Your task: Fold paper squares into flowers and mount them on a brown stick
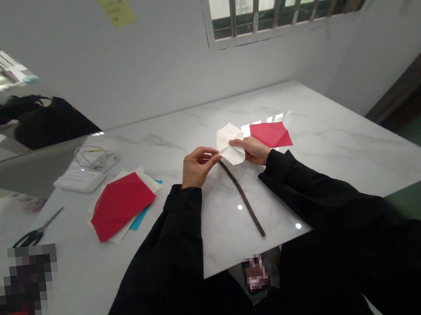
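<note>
Over the middle of the table is a creased piece of white paper (229,131) with a rounded, many-sided outline. My right hand (255,150) grips it from the right, thumb on top and fingers beneath. My left hand (199,165) is closed in a pinch at the paper's lower left edge. The upper end of a thin brown stick (243,194) lies right at those fingertips; whether they touch the stick I cannot tell. The stick slants down toward the table's front edge. A folded red paper (271,134) lies just beyond my right hand.
On the left is a pile of papers, a red sheet (123,204) over white and blue ones. Scissors (34,236) lie farther left. A white device (79,180) with a coiled cable (95,157) sits behind the pile. The wall bounds the marble-patterned table (345,153) at the back.
</note>
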The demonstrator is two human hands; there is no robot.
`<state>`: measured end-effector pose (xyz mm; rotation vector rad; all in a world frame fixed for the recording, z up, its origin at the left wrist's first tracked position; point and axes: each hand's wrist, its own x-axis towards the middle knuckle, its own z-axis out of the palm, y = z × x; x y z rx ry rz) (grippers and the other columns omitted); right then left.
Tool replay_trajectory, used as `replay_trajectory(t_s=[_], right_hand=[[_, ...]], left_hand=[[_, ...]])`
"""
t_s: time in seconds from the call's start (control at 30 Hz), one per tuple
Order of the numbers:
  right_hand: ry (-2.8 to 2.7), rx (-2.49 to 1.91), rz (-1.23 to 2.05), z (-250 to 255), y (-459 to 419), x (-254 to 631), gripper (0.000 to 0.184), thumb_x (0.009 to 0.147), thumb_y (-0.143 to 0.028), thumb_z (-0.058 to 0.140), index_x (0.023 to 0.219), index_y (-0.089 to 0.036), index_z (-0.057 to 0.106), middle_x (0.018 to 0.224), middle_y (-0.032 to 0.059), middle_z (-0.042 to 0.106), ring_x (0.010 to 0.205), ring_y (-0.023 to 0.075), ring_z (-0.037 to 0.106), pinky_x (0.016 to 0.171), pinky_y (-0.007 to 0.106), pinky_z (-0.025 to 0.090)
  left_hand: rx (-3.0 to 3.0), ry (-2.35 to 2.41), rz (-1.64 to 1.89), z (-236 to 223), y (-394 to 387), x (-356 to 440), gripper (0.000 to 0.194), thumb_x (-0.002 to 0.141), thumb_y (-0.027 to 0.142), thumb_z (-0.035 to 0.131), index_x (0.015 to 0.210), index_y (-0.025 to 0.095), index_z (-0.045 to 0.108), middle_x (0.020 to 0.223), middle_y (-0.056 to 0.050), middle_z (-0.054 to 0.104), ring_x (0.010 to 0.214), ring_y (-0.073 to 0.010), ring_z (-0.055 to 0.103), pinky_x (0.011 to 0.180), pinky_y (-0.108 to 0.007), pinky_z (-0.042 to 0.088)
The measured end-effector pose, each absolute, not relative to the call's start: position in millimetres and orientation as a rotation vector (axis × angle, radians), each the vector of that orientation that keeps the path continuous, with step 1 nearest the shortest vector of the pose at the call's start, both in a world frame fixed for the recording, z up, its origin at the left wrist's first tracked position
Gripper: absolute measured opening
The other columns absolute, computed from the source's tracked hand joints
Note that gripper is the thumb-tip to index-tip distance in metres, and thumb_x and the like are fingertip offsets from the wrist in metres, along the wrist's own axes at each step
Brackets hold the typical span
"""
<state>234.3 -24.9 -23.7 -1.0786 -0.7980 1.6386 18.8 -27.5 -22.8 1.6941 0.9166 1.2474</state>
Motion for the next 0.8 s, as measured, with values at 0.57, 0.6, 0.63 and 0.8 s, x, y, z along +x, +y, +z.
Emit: replay_trajectory(t_s=[0.57,0.6,0.63,0.8], right_hand=[[-0.906,-1.111,1.611,-24.4,-25.2,236.4,0.016,0.092,-0.029,0.081,0.091,-0.016,0.071,0.08,0.0055,0.075,0.069,0.0149,0.068,0.06,0.024,0.056],[-0.92,-1.123,1.6,-25.0,-24.8,236.9,0.02,0.089,-0.031,0.084,0.089,-0.017,0.07,0.075,0.0042,0.073,0.066,0.0152,0.067,0.056,0.024,0.054],[-0.932,-1.139,1.588,-25.6,-24.3,237.3,0.023,0.087,-0.034,0.087,0.087,-0.018,0.069,0.071,0.0031,0.07,0.064,0.0158,0.066,0.054,0.024,0.052],[-0.951,-1.133,1.587,-27.8,-23.8,236.7,0.026,0.083,-0.035,0.089,0.091,-0.018,0.07,0.067,0.0028,0.068,0.067,0.018,0.067,0.054,0.026,0.054]], left_hand=[[1.544,0.915,1.262,-25.8,-25.8,23.6,0.044,0.068,0.055,0.095,0.078,0.016,0.076,0.088,-0.006,0.074,0.068,-0.013,0.065,0.066,-0.028,0.056],[1.517,0.931,1.271,-25.9,-25.6,23.7,0.046,0.069,0.057,0.094,0.078,0.016,0.075,0.084,-0.005,0.073,0.066,-0.0131,0.065,0.066,-0.029,0.056],[1.494,0.944,1.27,-25.8,-25.9,23.8,0.047,0.07,0.058,0.093,0.079,0.016,0.074,0.079,-0.004,0.071,0.066,-0.0134,0.064,0.068,-0.029,0.056],[1.347,0.889,1.125,-21.8,-30.0,23.4,0.053,0.073,0.058,0.09,0.104,0.019,0.07,0.089,-0.003,0.072,0.072,-0.0142,0.068,0.075,-0.03,0.06]])
